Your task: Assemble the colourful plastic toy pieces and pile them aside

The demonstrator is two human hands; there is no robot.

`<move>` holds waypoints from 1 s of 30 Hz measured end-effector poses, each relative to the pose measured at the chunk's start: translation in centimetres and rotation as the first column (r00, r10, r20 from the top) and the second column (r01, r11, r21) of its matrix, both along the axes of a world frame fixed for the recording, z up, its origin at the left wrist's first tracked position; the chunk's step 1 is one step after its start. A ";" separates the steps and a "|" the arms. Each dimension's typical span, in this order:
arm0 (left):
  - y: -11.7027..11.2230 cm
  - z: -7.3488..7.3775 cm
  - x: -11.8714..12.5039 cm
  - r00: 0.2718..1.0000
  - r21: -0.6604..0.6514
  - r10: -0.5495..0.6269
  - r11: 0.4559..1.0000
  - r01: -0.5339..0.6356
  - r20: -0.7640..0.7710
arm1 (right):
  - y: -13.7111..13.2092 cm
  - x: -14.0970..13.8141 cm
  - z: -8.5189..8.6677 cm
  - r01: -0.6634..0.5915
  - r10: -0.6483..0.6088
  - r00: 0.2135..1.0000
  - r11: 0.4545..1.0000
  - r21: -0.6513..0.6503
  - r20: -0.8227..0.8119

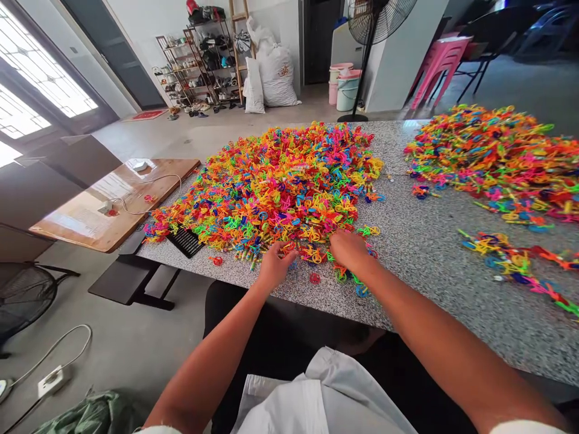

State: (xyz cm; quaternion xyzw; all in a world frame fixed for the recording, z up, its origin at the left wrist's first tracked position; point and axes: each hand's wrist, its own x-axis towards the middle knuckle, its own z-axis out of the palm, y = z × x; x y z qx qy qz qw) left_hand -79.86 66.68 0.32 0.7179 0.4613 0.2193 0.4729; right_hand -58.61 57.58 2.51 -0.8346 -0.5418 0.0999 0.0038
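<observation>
A big heap of small, bright plastic pieces (289,187) in several colours, some with ring shapes, covers the middle of the speckled stone table (407,259). At the heap's near edge my left hand (274,266) has its thumb and fingers curled towards each other; what lies between them is too small to name. My right hand (349,248) is to the right of it, knuckles up, with curled fingertips hidden among the pieces. A lone red piece (315,278) lies on the stone between my hands. Short patterned sticks (246,255) show left of my left hand.
A second heap (502,157) spreads at the right, with a loose row of pieces (520,265) before it. A black slotted tray (185,241) pokes out at the left. Beyond are a wooden board (94,226), a standing fan (373,42), buckets (347,90) and white sacks (277,75).
</observation>
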 end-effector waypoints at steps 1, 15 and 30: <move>0.1 0.2 -0.4 0.997 -0.143 0.031 0.990 -0.020 0.075 | 0.1 0.1 0.1 -0.004 0.004 1.000 1.000 -0.006 0.000; -1.9 1.6 -1.7 0.849 -0.672 0.206 0.709 0.213 0.487 | -4.5 -1.0 -0.1 0.722 0.068 0.352 0.615 0.317 -0.933; -4.9 2.4 1.2 0.875 -0.638 0.098 0.723 0.265 0.474 | -8.6 -7.7 -0.4 0.829 0.318 -0.074 0.546 0.119 -0.945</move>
